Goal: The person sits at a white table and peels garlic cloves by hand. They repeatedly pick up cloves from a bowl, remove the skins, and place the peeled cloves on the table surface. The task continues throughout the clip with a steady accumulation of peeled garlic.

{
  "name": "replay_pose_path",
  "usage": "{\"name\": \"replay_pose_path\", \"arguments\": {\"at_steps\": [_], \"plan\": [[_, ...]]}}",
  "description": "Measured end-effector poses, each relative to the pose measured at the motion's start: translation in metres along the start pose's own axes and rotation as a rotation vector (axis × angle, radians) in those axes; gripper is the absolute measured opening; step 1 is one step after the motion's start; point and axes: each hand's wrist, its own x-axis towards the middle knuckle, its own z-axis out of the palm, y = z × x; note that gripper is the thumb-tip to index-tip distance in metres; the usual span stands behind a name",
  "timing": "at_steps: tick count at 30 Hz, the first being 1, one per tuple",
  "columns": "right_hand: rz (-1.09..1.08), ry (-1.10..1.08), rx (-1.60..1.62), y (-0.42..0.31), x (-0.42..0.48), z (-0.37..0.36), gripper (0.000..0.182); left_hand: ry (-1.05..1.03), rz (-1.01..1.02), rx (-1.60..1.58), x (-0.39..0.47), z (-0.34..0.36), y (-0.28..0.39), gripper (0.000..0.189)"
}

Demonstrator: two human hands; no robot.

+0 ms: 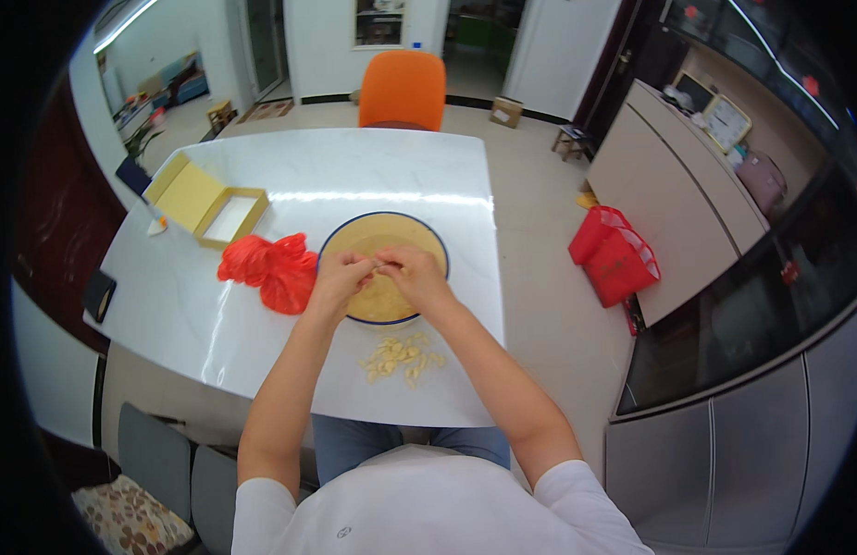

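Note:
A round, blue-rimmed basin, yellowish inside, stands on the white table; its contents are hard to make out. Over its middle my left hand and my right hand meet at the fingertips. They pinch a small thing between them, too small and too covered to name. On the tabletop in front of the basin lies a loose pile of small pale-yellow pieces, perhaps peeled cloves. A crumpled red plastic bag lies just left of the basin, close to my left wrist.
An open yellow box sits at the left on the white marble-look table. A dark object rests at the left edge. Beyond the far edge stands an orange chair. Red bags stand on the floor by the cabinet at right.

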Motion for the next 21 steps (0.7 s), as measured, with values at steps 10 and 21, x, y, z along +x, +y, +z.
{"name": "replay_pose_path", "arguments": {"at_steps": [10, 21], "plan": [[0.09, -0.037, 0.119, 0.003, 0.004, -0.003, 0.019, 0.033, 0.045, 0.046, -0.002, 0.004, 0.01, 0.013], [0.292, -0.076, 0.515, 0.001, 0.008, -0.015, 0.022, -0.012, 0.186, 0.095, -0.018, 0.016, 0.016, 0.022]]}}
